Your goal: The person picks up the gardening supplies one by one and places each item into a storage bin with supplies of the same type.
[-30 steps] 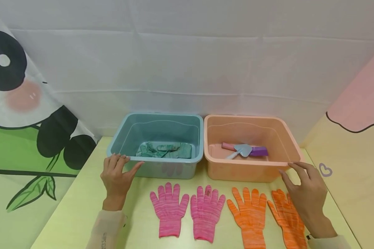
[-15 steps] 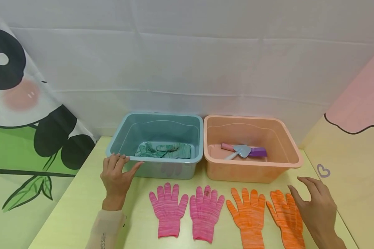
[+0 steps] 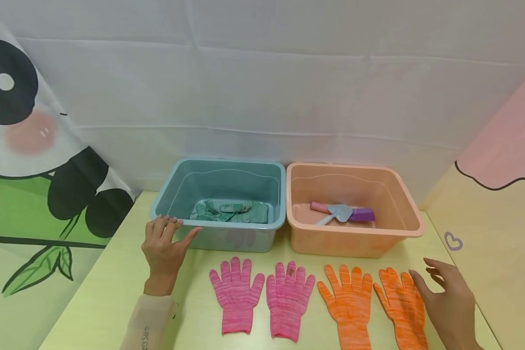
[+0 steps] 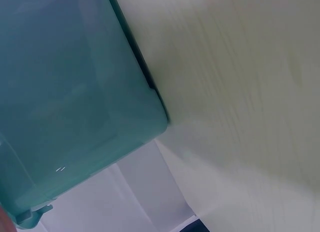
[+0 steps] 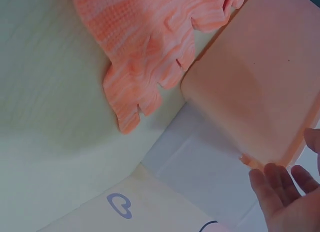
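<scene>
My left hand (image 3: 164, 245) rests with spread fingers against the front left corner of a teal tub (image 3: 220, 239), which fills the left wrist view (image 4: 65, 96); green gloves (image 3: 229, 212) lie inside it. My right hand (image 3: 446, 296) hovers open beside the rightmost orange glove (image 3: 403, 307), holding nothing; its fingertips (image 5: 280, 184) show in the right wrist view. That orange glove (image 5: 145, 56) lies flat on the table below the peach tub (image 5: 260, 86). A second orange glove (image 3: 351, 304) and two pink gloves (image 3: 237, 299) (image 3: 288, 301) lie in a row in front of the tubs.
The peach tub (image 3: 354, 243) holds a small toy shovel (image 3: 339, 212) and a purple block (image 3: 362, 214). The yellow-green table (image 3: 113, 291) ends close to the right of my right hand. A white cloth backdrop (image 3: 262, 87) and cartoon panels wall the area.
My right hand has left the peach tub's front right corner and drawn back down toward me, beside the rightmost orange glove. The left hand has stayed put.
</scene>
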`<action>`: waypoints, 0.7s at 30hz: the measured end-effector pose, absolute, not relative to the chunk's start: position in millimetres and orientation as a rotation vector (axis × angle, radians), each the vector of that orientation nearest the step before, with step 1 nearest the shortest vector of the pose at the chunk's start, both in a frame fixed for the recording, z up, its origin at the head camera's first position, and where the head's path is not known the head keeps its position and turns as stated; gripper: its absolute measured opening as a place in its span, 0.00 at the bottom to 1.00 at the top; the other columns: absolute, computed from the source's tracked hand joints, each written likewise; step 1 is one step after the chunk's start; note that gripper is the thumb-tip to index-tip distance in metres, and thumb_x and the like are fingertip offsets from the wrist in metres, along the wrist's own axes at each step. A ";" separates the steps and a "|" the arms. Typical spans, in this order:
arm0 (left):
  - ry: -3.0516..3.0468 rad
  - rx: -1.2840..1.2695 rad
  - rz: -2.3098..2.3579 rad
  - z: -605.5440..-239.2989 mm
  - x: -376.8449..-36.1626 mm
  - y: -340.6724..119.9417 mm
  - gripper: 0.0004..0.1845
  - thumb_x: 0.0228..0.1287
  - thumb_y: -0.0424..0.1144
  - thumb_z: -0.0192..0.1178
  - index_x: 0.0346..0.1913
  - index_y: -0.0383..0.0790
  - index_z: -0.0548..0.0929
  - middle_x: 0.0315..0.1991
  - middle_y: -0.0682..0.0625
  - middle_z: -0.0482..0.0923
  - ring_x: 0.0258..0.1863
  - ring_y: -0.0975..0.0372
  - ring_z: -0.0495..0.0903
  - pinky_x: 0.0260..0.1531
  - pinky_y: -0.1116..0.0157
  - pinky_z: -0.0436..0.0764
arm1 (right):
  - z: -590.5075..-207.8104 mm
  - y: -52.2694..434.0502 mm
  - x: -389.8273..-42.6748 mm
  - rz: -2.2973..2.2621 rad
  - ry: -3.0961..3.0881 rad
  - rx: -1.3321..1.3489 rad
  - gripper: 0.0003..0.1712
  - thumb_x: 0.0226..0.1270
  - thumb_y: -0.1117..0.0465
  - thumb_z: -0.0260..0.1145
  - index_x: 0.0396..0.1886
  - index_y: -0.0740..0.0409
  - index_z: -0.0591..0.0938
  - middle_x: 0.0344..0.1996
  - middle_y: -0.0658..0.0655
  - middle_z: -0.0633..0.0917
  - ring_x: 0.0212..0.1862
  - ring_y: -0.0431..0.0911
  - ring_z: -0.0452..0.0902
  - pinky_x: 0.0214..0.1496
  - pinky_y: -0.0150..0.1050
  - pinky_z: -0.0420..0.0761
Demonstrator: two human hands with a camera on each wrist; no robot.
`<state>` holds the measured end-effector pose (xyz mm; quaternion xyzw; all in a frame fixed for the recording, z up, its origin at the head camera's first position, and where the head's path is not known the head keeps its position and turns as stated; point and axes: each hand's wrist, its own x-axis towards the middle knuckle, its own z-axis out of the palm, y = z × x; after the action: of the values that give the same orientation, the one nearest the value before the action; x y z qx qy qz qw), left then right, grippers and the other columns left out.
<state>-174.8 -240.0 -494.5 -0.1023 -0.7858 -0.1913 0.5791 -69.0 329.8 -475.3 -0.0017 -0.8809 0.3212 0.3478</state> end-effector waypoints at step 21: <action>-1.808 -0.247 -0.444 -493.9 -175.0 -239.2 0.41 0.64 0.72 0.63 0.35 0.28 0.87 0.35 0.35 0.84 0.35 0.41 0.80 0.28 0.40 0.86 | -484.8 356.7 -60.5 1.004 -2.769 -0.389 0.32 0.72 0.52 0.75 0.65 0.68 0.78 0.50 0.63 0.90 0.32 0.14 0.71 0.31 0.26 0.79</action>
<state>-175.0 -239.2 -493.9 -0.1060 -0.7769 -0.1909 0.5906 -60.5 356.7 -484.8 -0.1304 -0.9287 0.3367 0.0851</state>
